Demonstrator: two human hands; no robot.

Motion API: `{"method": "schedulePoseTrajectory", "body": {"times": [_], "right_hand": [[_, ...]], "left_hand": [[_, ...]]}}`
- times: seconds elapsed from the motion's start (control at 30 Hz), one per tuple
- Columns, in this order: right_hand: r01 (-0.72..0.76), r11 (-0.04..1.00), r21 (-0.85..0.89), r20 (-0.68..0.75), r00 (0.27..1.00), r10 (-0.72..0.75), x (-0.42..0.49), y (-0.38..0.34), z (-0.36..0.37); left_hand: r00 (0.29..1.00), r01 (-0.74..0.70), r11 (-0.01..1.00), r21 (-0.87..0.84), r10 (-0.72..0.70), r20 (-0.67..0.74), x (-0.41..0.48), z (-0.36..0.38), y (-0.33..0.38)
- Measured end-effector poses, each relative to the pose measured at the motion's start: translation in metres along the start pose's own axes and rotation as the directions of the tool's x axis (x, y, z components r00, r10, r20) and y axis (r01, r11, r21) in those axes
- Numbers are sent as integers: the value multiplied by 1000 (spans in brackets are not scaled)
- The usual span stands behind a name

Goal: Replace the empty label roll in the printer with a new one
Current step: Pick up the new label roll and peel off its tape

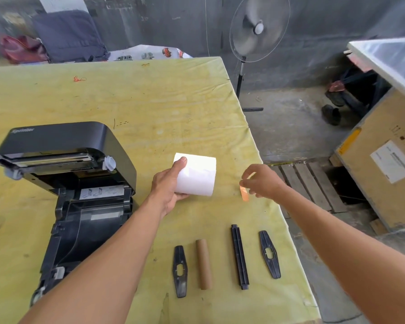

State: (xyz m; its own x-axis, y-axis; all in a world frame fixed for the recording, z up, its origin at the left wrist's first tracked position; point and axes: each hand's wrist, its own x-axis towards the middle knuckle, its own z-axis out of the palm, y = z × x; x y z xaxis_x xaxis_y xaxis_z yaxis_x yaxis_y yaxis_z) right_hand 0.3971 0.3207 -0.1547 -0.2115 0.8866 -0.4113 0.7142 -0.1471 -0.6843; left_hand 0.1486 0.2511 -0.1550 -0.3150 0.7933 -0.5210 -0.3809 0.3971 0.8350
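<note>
Left hand (166, 184): roll (198, 176); right (262, 181): perhaps tape (244, 194)

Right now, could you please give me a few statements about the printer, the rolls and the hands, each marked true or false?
1. The printer has its lid open. True.
2. The left hand grips the white label roll. True.
3. The cardboard core sits inside the printer. False: it lies on the table, between a black guide plate and the black spindle.
4. The right hand holds nothing. False: it pinches a small strip.
5. The black spindle is threaded through the white label roll. False: it lies on the table, apart from the roll.
</note>
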Motion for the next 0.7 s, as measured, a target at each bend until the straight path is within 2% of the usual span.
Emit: {"method": "schedulePoseTrajectory", "body": {"times": [0.07,0.13,0.2,0.3,0.47,0.6,0.7], "right_hand": [[-41,964,264,215,977,-17,-20,-16,3],[-41,938,345,324,943,-78,-39,-28,15],[-28,916,401,301,948,-103,-55,-36,29],[-35,888,458,200,978,-64,-79,-40,49],[-72,830,554,179,983,-34,-121,-42,83],[-103,791,603,131,991,30,-154,-44,94],[-153,730,666,130,988,88,-177,-45,100]], "left_hand": [[1000,-4,1000,-12,4,-3,-8,-1,-1],[1000,-5,1000,-22,6,6,-18,-2,-2],[1000,5,1000,-28,-4,20,-28,-6,-3],[999,30,999,-26,-29,30,-45,-16,-6],[994,63,998,18,-64,87,-78,-29,-13],[978,83,991,102,-101,184,-104,-43,-18],[953,106,989,104,-131,273,-121,-53,-20]]}}
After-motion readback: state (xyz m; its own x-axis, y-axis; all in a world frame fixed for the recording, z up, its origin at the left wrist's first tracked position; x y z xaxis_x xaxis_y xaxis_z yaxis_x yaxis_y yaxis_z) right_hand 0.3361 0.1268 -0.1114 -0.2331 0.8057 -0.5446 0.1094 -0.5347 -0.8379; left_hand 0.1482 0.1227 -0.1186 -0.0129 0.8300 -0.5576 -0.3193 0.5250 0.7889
